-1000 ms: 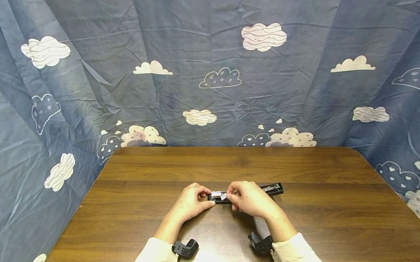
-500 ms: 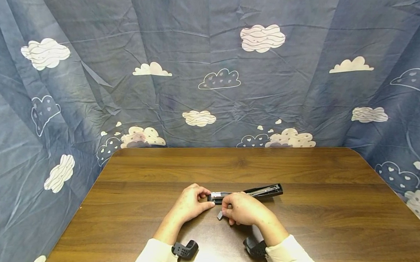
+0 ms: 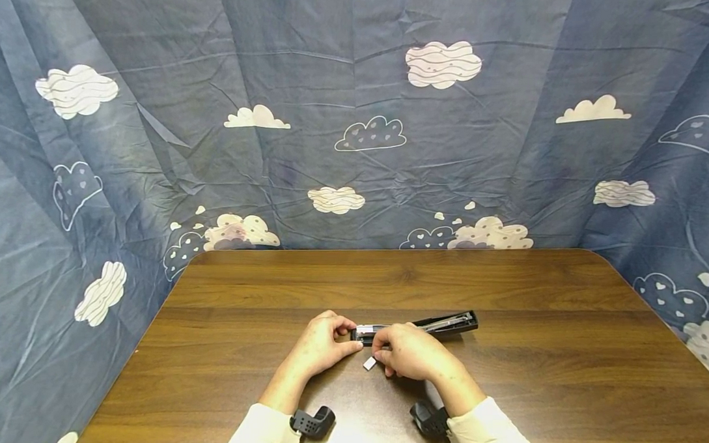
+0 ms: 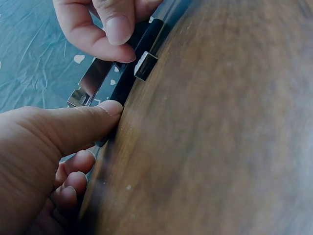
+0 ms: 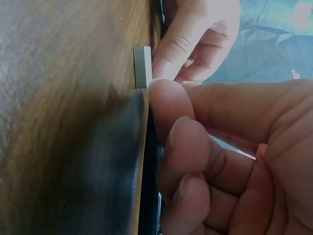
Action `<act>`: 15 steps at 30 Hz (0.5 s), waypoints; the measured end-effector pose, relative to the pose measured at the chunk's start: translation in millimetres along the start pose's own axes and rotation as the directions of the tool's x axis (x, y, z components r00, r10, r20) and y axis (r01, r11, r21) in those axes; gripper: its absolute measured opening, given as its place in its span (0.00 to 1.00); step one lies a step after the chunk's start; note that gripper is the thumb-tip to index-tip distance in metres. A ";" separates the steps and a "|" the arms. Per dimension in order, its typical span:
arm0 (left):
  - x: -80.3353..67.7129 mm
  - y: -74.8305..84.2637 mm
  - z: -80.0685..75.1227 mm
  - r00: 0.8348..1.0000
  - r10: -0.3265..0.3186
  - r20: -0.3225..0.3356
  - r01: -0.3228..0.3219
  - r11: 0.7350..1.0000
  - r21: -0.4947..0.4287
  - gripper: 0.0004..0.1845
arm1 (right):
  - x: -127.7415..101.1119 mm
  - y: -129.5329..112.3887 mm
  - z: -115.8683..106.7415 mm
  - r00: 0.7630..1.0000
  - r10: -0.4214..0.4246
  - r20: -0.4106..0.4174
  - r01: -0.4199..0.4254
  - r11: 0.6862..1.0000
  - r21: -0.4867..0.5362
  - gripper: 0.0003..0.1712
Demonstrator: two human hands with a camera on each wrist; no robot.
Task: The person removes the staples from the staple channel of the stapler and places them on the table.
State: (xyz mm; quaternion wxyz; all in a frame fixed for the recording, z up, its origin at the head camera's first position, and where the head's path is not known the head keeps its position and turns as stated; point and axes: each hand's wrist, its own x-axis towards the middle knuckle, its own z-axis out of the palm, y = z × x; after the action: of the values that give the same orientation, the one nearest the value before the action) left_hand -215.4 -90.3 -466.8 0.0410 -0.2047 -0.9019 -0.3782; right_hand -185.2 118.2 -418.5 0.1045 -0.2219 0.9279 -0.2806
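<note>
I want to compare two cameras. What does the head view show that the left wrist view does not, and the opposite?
Only the head view shows the whole open stapler, both sleeves, the table and the cloud curtain. Only the left wrist view shows, close up, the left thumb pressing the stapler's end. Both show the left hand, the right hand and the small strip of staples lying on the table beside the stapler.
</note>
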 end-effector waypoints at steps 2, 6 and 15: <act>-0.1 0.4 -0.3 1.000 0.000 0.000 0.000 1.000 0.000 0.15 | 0.2 0.0 -0.9 1.000 -0.003 -0.002 0.003 1.000 -0.001 0.08; -0.2 0.3 -0.2 1.000 -0.003 0.000 0.003 1.000 0.003 0.15 | -0.1 -0.4 -2.7 1.000 0.004 0.000 -0.004 1.000 0.007 0.08; 0.1 -0.1 1.0 1.000 0.000 -0.004 0.000 1.000 0.003 0.15 | -0.5 0.7 -6.0 0.999 0.031 -0.011 -0.031 0.999 0.032 0.08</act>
State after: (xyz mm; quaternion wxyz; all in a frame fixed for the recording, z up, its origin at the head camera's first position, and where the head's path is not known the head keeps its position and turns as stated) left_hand -215.4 -89.6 -467.6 0.0432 -0.2039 -0.9024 -0.3771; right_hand -186.9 121.8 -413.9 0.1069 -0.2042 0.9272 -0.2952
